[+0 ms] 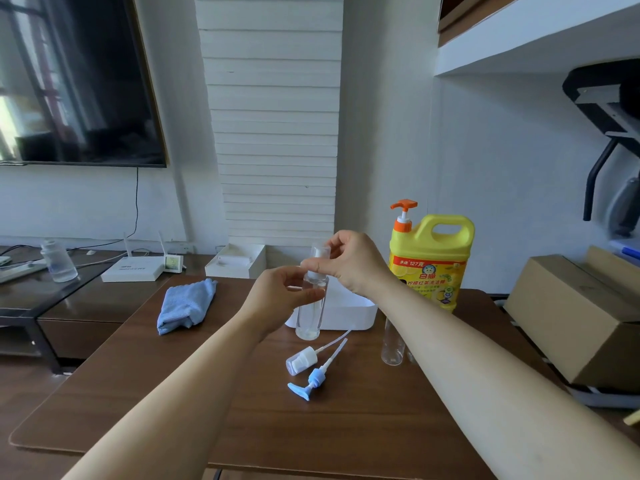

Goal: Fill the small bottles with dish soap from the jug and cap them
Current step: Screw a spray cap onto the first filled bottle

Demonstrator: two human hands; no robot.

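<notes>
A tall clear small bottle (309, 315) stands upright on the brown table (173, 393), with clear liquid in it. My left hand (280, 299) grips its upper body. My right hand (349, 263) pinches the white spray cap (317, 259) at its neck. The yellow dish soap jug (431, 261) with an orange pump stands behind my right forearm. A second clear bottle (393, 344) without a cap stands partly hidden by that forearm. A white spray cap with its tube (303, 360) and a blue pump cap (311, 381) lie loose on the table.
A white tray (349, 313) sits behind the held bottle. A folded blue cloth (187, 304) lies at the table's far left. A cardboard box (575, 317) stands to the right. A low cabinet with a router (133, 268) and a bottle (59, 261) is at left.
</notes>
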